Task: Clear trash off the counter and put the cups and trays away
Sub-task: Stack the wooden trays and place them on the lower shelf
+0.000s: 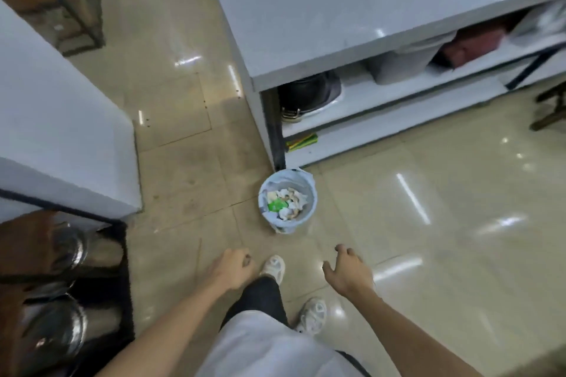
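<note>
Counts, head view: 1 small bin (287, 203) holding crumpled trash (286, 203). 2 white counters (352, 18) (55, 138). 2 bare hands, left (234, 268), right (349, 272). 2 white sneakers (274, 266) (312, 315). 2 steel canisters (72, 249) (61, 330), blurred.

The light is bright and even from above. White glare streaks lie on the glossy floor (410, 199) beyond the right hand (349, 272). Edges bend and blur, strongest left of the left hand (232, 269).
</note>
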